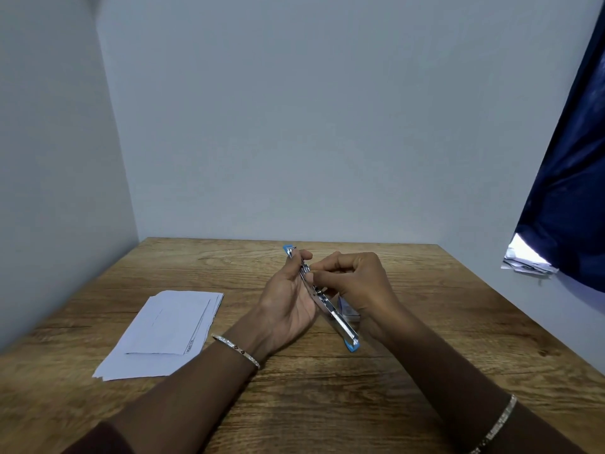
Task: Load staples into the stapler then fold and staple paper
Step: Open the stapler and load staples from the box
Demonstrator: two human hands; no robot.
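At the middle of the table, the stapler [334, 317] is lying swung open in a long line, metal channel facing up, one blue tip pointing at the far wall and the other blue tip pointing near-right. It is being held above the tabletop, not resting on it.

The left hand [288, 303] is cradling the stapler from the left, palm turned in, fingers curling round its far half.

The right hand [357, 280] is coming in from the right, fingers bunched, fingertips pinching at the channel near the stapler's middle. Whether a strip of staples is sitting between them is too small to tell.

A small box [349, 312] is showing just under the right hand, mostly hidden, beside the stapler.

A loose stack of white paper [167, 335] is lying flat well to the left, apart from both hands.

The table [327, 404] is wood-grained.

A thin bracelet is sitting on each wrist, left [237, 348] and right [497, 424].

A dark blue curtain [566, 178] is hanging at the right edge.
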